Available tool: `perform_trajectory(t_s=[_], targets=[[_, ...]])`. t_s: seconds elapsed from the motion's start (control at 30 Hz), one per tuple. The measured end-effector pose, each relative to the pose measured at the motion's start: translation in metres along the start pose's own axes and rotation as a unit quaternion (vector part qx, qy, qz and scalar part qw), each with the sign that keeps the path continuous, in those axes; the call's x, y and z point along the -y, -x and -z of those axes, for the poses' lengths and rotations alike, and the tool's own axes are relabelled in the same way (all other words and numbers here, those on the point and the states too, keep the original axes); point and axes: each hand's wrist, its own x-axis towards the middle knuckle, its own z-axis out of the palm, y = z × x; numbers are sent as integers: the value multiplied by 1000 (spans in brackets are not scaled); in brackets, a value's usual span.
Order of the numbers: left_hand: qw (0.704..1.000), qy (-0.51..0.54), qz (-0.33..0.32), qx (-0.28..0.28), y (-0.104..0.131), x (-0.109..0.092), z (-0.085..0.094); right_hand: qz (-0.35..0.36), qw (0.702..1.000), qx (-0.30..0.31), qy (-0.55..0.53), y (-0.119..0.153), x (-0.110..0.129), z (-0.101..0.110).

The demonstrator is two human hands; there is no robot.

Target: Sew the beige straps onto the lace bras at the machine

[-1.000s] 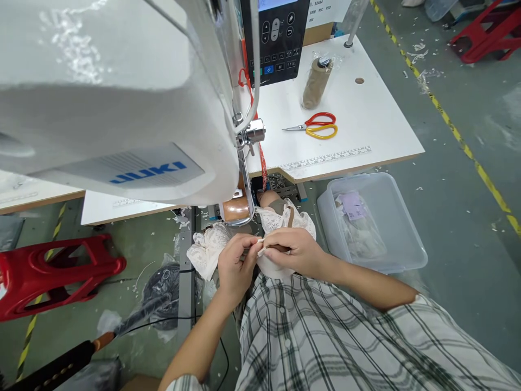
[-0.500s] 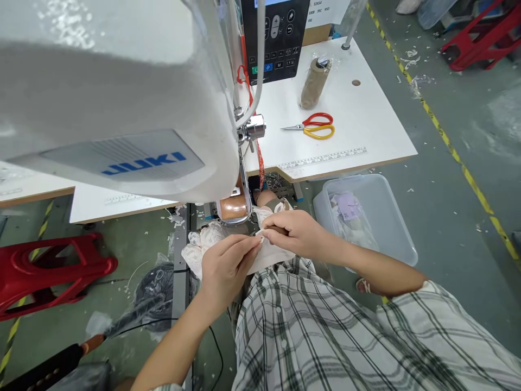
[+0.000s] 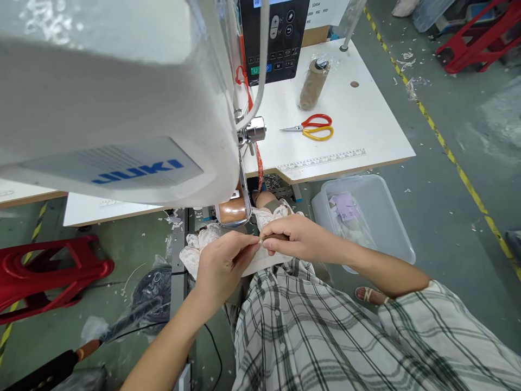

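Note:
White lace fabric (image 3: 266, 262) lies across my lap, below the head of a white sewing machine (image 3: 122, 108). My left hand (image 3: 228, 260) pinches a small edge of it between thumb and fingertips. Directly beside it, my right hand (image 3: 295, 237) is closed, thumb against fingers, at the same edge. The tips of both hands nearly meet. A narrow brownish item shows between the right thumb and fingers, too small to identify. More lace (image 3: 199, 244) bunches to the left, and another frilly part (image 3: 272, 213) rests above the hands.
Red-and-yellow scissors (image 3: 317, 127) and a brown thread cone (image 3: 314, 84) sit on the white table (image 3: 382, 130). A clear bin (image 3: 391, 222) with bagged items stands at right. Red stools (image 3: 52, 271) are at far left and upper right. A control panel (image 3: 277, 43) stands behind.
The view has shifted slightly. The fingertips remain together at the fabric edge, with the right fingers slightly changed in pose. More of a sandalled foot shows below the bin.

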Motion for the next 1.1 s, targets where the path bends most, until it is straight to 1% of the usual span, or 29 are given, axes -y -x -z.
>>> perform_trajectory(t_s=[0.07, 0.17, 0.23, 0.33, 0.4, 0.43, 0.5, 0.53, 0.57, 0.6, 0.63, 0.73, 0.77, 0.83, 0.9, 1.0, 1.07, 1.1], targets=[[1000, -7, 7, 26, -4, 1, 3, -2, 1000, -6, 12, 0, 2, 1], [996, -37, -6, 85, -10, 3, 7, -12, 999, -5, 30, -1, 3, 0], [992, -81, -21, 99, -13, 3, 9, -16, 998, -16, 54, -2, 3, -3], [987, -135, -34, 77, -13, 1, 9, 26, 988, -74, 130, -5, 4, -7], [990, -130, -14, 61, -13, -1, 10, 70, 976, -109, 175, -13, 8, -7], [991, -122, 3, 47, -12, 0, 11, 84, 973, -112, 184, -19, 11, -4], [991, -128, 33, -14, -10, 4, 12, 88, 974, -94, 187, -35, 18, 3], [987, -148, 34, -51, -8, 7, 14, 79, 976, -79, 190, -44, 22, 7], [981, -175, 19, -84, -7, 12, 15, 66, 976, -63, 197, -53, 26, 11], [973, -205, -11, -107, -6, 18, 17, 52, 975, -50, 209, -60, 29, 14], [964, -232, -50, -118, -5, 24, 19, 41, 973, -41, 224, -67, 32, 16], [939, -279, -164, -116, -3, 40, 24, 34, 965, -25, 261, -77, 38, 16], [933, -288, -186, -113, -3, 44, 25, 33, 962, -26, 269, -78, 39, 16], [924, -301, -209, -106, -5, 50, 27, 26, 958, -26, 285, -78, 42, 14], [923, -302, -215, -99, -6, 53, 28, 14, 954, -22, 299, -77, 45, 14], [930, -305, -193, -77, -6, 53, 29, 3, 947, -26, 319, -74, 44, 12], [929, -327, -165, -53, -4, 49, 30, 26, 939, -62, 336, -69, 37, 7], [927, -341, -151, -41, -4, 46, 30, 52, 931, -95, 348, -66, 32, 3]])
